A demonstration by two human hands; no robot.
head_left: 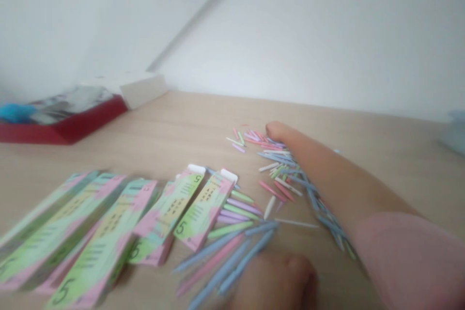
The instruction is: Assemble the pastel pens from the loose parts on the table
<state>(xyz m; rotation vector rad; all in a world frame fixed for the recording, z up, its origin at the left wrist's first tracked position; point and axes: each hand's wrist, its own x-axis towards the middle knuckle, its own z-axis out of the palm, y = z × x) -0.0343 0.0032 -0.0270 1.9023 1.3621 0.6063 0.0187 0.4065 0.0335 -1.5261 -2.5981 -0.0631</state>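
Wooden tabletop (174, 126) under a white wall: right hand (303, 160) lies flat, fingers straight, along scattered coloured sticks (272, 157); left hand (278, 281) (blurred) curls around a stick bundle (225, 257) beside the numbered packs (198, 208).

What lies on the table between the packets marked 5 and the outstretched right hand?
Loose coloured sticks lie scattered there on the table, from the packets up to the right hand, as the head view shows.
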